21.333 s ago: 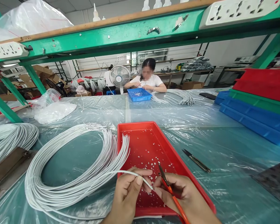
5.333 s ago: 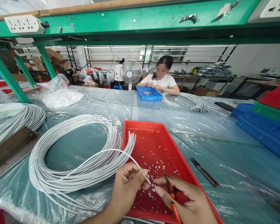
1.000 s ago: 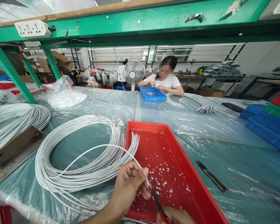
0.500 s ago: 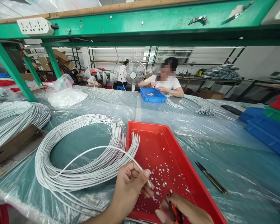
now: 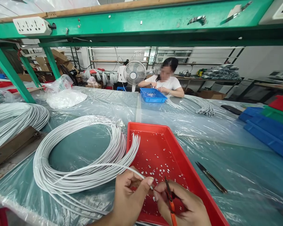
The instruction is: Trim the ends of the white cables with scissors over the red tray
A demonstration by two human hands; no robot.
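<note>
My left hand (image 5: 129, 196) pinches one white cable (image 5: 122, 165) near its end, thumb on top, above the red tray (image 5: 153, 125). That cable arcs over from the large coil of white cables (image 5: 43, 171), whose bundled ends reach the tray's left side. In my right hand (image 5: 188, 202) are orange-handled wire cutters (image 5: 172, 207), their dark jaws pointing up and away. The thumb and index finger of that hand meet at the cable's tip, so the tip is partly hidden. Small white and silvery scraps (image 5: 165, 171) lie scattered in the tray.
Tweezers-like metal snips (image 5: 211, 177) lie right of the tray. Stacked blue bins (image 5: 269, 135) stand at the far right. Another cable coil (image 5: 21, 119) and a wooden block (image 5: 14, 144) are at left. Across the table a co-worker (image 5: 171, 83) sits behind a blue tray (image 5: 153, 99).
My right hand has risen to the cable tip, its thumb and index finger now at the end. The cutters have turned more upright. My left hand still holds the cable.
</note>
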